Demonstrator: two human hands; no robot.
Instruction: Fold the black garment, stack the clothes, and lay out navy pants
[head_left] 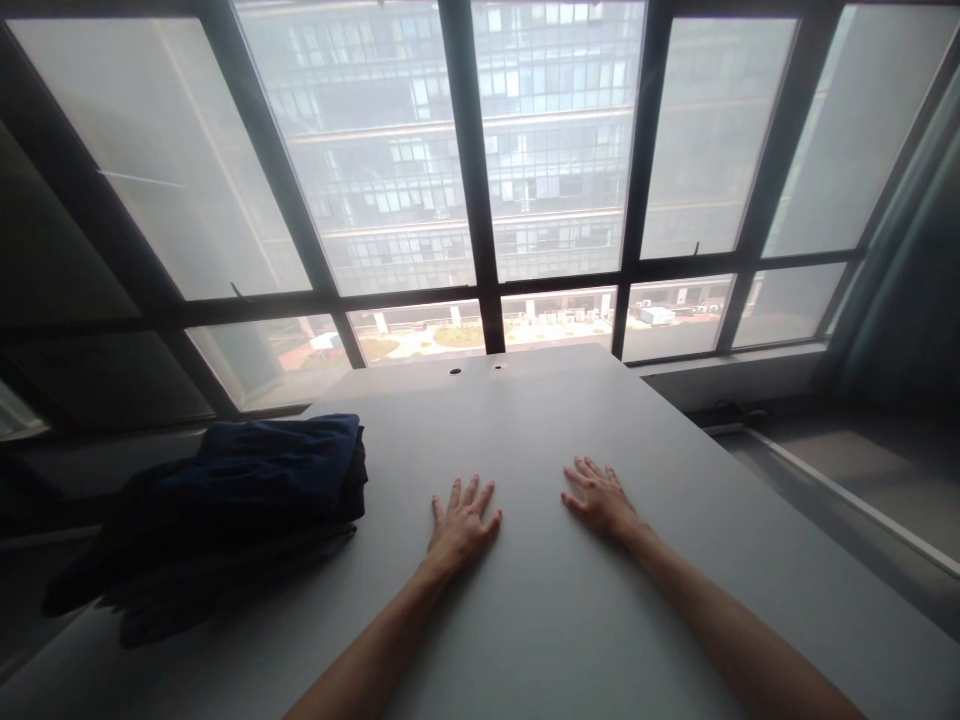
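My left hand (pixel 463 522) lies palm down on the white table (pixel 525 620), its fingers spread and nothing in them. To its right, a short gap away, my right hand (pixel 598 497) also rests flat on the tabletop with fingers apart. A pile of dark clothes (pixel 247 540) sits at the table's left side, the nearest thing to my left hand but not touched by it. On top of the pile is a folded navy blue garment (pixel 274 465); black and dark grey cloth shows below, some of it drooping over the left edge.
Two small round holes (pixel 455 371) pierce the tabletop near its far end. Behind it stand large windows (pixel 367 150) with dark frames. A curtain (pixel 907 270) hangs at the right, and a pale strip (pixel 855 500) runs along the floor right of the table.
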